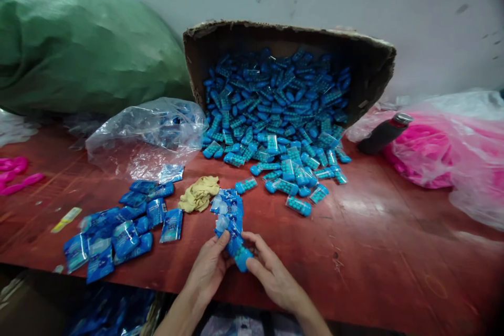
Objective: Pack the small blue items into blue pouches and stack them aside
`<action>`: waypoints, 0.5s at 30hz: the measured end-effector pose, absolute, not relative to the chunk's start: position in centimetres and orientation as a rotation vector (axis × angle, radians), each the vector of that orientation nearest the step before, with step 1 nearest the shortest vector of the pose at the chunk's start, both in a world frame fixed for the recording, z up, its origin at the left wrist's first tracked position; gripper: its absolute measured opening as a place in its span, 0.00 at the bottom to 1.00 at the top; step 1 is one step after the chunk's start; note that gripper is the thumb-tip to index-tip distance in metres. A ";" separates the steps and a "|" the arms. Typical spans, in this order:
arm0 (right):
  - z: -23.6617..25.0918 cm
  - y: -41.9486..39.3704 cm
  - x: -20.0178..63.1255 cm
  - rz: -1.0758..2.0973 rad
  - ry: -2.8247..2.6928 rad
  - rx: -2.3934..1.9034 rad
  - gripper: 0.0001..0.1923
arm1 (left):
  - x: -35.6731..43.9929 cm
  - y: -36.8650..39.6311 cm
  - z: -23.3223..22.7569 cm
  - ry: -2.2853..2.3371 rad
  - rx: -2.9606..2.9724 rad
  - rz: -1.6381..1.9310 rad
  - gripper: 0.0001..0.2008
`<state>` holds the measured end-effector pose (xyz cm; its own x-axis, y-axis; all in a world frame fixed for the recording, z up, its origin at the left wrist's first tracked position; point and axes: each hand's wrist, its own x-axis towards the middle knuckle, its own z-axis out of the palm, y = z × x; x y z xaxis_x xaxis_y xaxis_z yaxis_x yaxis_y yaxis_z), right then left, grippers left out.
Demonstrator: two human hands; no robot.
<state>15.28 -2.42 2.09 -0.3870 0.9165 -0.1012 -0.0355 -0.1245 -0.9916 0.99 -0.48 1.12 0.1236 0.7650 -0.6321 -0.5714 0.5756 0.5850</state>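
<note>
Near the table's front edge, both hands meet in front of me. My left hand (208, 269) is closed, its thumb pressed on a small blue printed packet (235, 244). My right hand (273, 275) grips the blue-capped end of a small clear container filled with teal beads (243, 259). The container's far end touches the packet; I cannot tell whether it sits inside the opening. Just beyond my fingers lies a row of flat blue packets (232, 207). A crumpled yellowish cloth or glove (199, 193) rests beside that row.
A tipped cardboard box (388, 71) spills many blue-capped containers (275, 110) onto the red table (378, 252). Filled blue packets (126, 236) are heaped at left, near a clear plastic bag (126, 136). A dark bottle (380, 135) and pink bagged items (421, 155) stand right.
</note>
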 end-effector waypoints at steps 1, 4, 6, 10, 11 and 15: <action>2.1 -2.3 15.3 1.687 -1.306 -0.999 0.19 | 1.0 -0.4 1.1 1.062 0.221 0.986 0.10; 1.3 -1.7 15.1 1.691 -1.074 -1.010 0.18 | 1.1 -0.3 1.1 1.045 0.214 0.990 0.08; 0.7 -1.5 14.9 1.628 -1.008 -1.032 0.18 | 1.2 -0.2 1.2 1.016 0.200 0.962 0.06; 0.7 -1.2 15.0 1.590 -1.061 -1.027 0.22 | 1.0 -0.2 1.6 0.917 0.179 0.894 0.04; 0.9 -1.1 15.2 1.576 -1.099 -1.035 0.23 | 0.9 -0.1 1.7 0.888 0.180 0.881 0.05; 1.4 -0.7 15.8 1.498 -1.317 -1.030 0.33 | 0.5 0.1 2.0 0.802 0.202 0.805 0.09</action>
<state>15.78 -0.75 1.36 -0.2824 0.9585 -0.0389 -0.0840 -0.0651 -0.9943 0.47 0.09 2.02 0.4229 0.7105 -0.5625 -0.5657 0.6919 0.4487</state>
